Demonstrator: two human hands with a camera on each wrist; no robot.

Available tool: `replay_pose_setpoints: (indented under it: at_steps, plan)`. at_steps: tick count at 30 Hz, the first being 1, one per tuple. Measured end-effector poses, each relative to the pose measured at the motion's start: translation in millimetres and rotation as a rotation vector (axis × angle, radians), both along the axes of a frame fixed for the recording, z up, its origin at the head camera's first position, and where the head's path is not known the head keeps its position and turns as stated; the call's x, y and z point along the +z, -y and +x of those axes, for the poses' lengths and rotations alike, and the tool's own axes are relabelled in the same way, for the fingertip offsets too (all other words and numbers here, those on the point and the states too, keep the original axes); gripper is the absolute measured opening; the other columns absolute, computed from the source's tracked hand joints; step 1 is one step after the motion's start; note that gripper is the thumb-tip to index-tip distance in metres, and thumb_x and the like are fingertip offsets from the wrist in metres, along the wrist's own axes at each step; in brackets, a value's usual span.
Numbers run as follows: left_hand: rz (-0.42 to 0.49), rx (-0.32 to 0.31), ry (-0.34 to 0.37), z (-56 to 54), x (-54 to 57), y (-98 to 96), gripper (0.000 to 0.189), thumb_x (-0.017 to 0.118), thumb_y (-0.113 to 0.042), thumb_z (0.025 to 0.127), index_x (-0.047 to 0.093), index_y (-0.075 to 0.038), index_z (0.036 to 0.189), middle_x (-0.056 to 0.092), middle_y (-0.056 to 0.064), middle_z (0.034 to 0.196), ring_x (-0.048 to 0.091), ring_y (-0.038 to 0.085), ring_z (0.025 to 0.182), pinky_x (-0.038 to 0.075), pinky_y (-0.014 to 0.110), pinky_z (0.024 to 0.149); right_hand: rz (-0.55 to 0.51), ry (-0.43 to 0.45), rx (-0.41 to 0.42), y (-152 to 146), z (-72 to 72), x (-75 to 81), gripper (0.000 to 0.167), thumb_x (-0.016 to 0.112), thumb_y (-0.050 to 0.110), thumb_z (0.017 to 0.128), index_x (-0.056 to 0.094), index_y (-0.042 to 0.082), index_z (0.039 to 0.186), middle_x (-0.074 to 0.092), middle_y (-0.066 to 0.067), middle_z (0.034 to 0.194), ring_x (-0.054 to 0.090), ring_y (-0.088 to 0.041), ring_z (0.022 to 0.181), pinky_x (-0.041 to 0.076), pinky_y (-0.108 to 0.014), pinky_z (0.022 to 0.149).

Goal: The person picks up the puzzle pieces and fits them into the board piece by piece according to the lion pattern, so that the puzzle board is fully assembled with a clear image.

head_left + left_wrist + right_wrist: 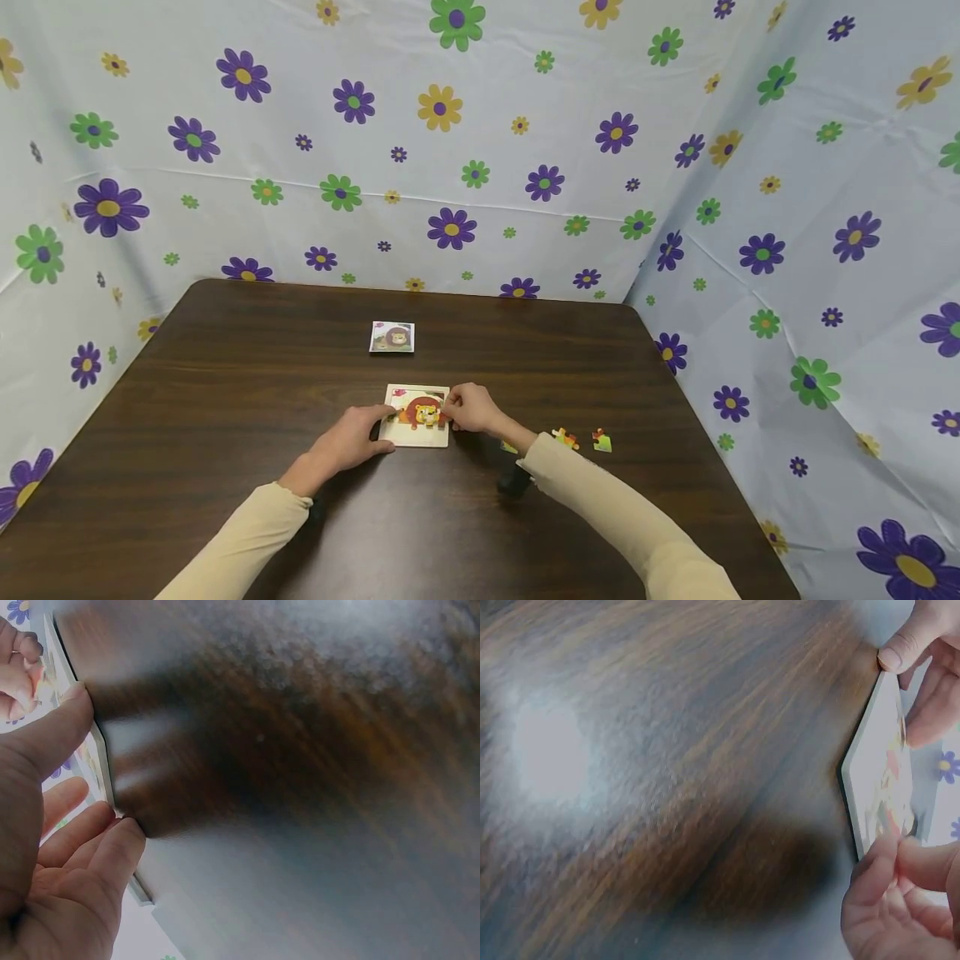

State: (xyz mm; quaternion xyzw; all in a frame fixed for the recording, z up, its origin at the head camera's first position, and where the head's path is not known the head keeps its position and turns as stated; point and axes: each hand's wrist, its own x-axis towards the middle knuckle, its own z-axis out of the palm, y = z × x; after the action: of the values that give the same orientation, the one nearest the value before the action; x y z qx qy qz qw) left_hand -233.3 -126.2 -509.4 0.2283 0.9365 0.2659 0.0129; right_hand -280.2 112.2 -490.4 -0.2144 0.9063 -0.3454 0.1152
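A wooden puzzle board (pixel 414 442) with a lion picture lies flat on the brown table. My left hand (pixel 358 435) holds its left side, thumb (pixel 73 701) at the near corner and fingers (pixel 124 844) along the edge. Over the board's right side, my right hand (pixel 474 408) pinches a small puzzle piece (pixel 913 823) between thumb and index finger. The fingertips hide most of that piece. Lion pieces (pixel 427 412) fill the middle of the board.
Loose puzzle pieces (pixel 566 438) lie right of the board, partly behind my right forearm, with another piece (pixel 602 440) farther right. A lion picture card (pixel 392 337) lies beyond the board. Flower-printed cloth (pixel 480 125) hangs around the table (pixel 247 358).
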Motion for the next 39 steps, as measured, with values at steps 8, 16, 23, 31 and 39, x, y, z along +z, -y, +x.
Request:
replay_pose_setpoints:
  at_steps: [8, 16, 23, 31, 39]
  plan:
    - [-0.010, 0.003, 0.008, 0.0, 1.1, -0.8, 0.052, 0.079, -0.019, 0.079, 0.060, 0.003, 0.122, 0.063, 0.019, 0.120, 0.059, 0.036, 0.112, 0.047, 0.049, 0.092, 0.078, -0.046, -0.051, 8.4, -7.1, -1.6, 0.031, 0.059, 0.007, 0.090, 0.062, 0.006, 0.060, 0.052, 0.005, 0.044, 0.047, -0.003, 0.039, 0.036, -0.017, 0.042]
    - [-0.012, 0.008, 0.022, 0.3, 0.6, -1.9, 0.052, 0.078, -0.020, 0.080, 0.059, 0.002, 0.124, 0.062, 0.019, 0.122, 0.058, 0.035, 0.113, 0.046, 0.049, 0.093, 0.203, -0.160, -0.033, 17.4, -10.7, -3.5, 0.027, 0.064, 0.006, 0.085, 0.059, 0.008, 0.059, 0.046, 0.007, 0.051, 0.041, -0.005, 0.046, 0.032, -0.017, 0.046]
    - [-0.004, 0.003, 0.010, 0.3, 2.4, -1.2, 0.051, 0.079, -0.019, 0.080, 0.060, 0.003, 0.123, 0.063, 0.019, 0.120, 0.059, 0.034, 0.111, 0.048, 0.048, 0.091, 0.356, -0.381, 0.228, 19.9, -1.6, -5.2, 0.019, 0.069, 0.018, 0.085, 0.070, 0.011, 0.102, 0.060, 0.001, 0.085, 0.050, -0.009, 0.069, 0.041, -0.021, 0.057]
    - [-0.005, -0.002, 0.008, 0.6, 2.8, 0.0, 0.052, 0.078, -0.019, 0.080, 0.059, 0.003, 0.123, 0.063, 0.019, 0.120, 0.059, 0.035, 0.111, 0.047, 0.049, 0.091, 0.436, -0.381, 0.282, 18.3, 0.6, -7.4, 0.035, 0.068, 0.022, 0.089, 0.066, 0.010, 0.121, 0.063, -0.002, 0.100, 0.052, -0.008, 0.077, 0.044, -0.018, 0.066]
    - [-0.019, 0.001, 0.014, 0.6, 1.7, 0.0, 0.052, 0.079, -0.019, 0.080, 0.060, 0.003, 0.123, 0.063, 0.019, 0.120, 0.060, 0.034, 0.110, 0.047, 0.048, 0.091, 0.439, -0.446, 0.316, 16.3, 0.3, -7.8, 0.026, 0.071, 0.027, 0.088, 0.072, 0.013, 0.110, 0.063, 0.000, 0.096, 0.056, -0.009, 0.078, 0.047, -0.020, 0.066]
